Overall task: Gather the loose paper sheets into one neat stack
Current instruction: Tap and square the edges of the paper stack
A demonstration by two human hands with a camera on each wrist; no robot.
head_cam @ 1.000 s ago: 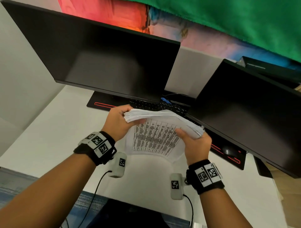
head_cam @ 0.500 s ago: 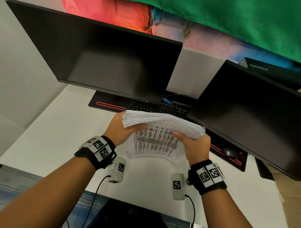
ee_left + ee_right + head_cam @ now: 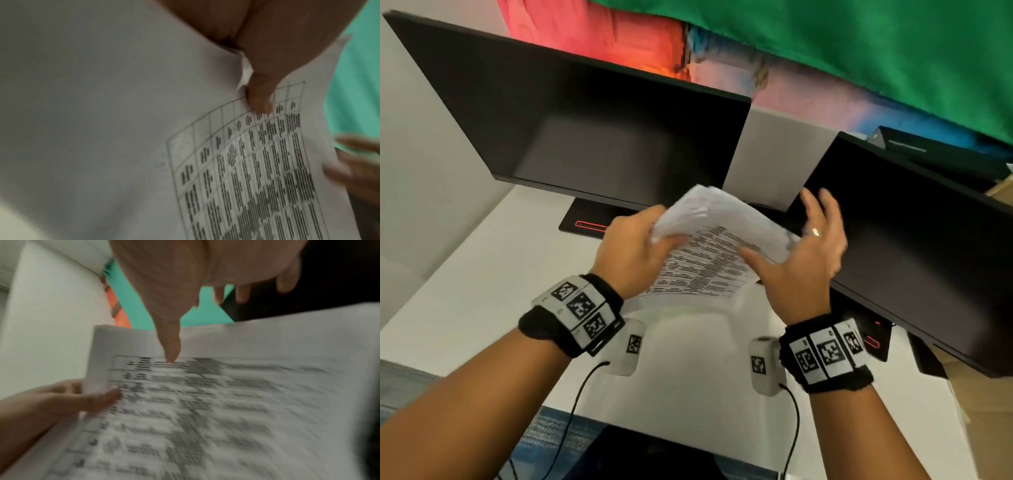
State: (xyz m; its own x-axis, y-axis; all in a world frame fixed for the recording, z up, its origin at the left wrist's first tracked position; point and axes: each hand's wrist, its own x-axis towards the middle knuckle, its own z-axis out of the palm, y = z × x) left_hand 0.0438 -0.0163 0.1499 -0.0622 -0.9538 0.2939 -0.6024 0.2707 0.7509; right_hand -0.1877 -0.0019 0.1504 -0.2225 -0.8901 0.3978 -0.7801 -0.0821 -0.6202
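A white desk (image 3: 465,274) carries two large black flat monitors with dark screens: one (image 3: 571,120) stands along the far edge toward the left corner, the other (image 3: 914,246) angles in along the right edge. Below the left monitor lies a flat black base with a red outline (image 3: 585,224). The thick stack of white paper sheets (image 3: 722,240), its top page printed with a black table of text, is held off the desk above the middle of the far edge, tilted so that its far corner rises toward the gap between the monitors. The left hand (image 3: 633,253) grips the stack's left edge, thumb curled over the printed face and fingers behind it; the left wrist view shows that thumb (image 3: 260,97) pressed onto the table's top rows. The right hand (image 3: 804,260) is spread wide with straight fingers fanned past the stack's right edge, only its thumb (image 3: 170,344) lying on the printed page. Each wrist wears a black band with black-and-white square markers (image 3: 582,308) and a small grey camera pod (image 3: 631,346).
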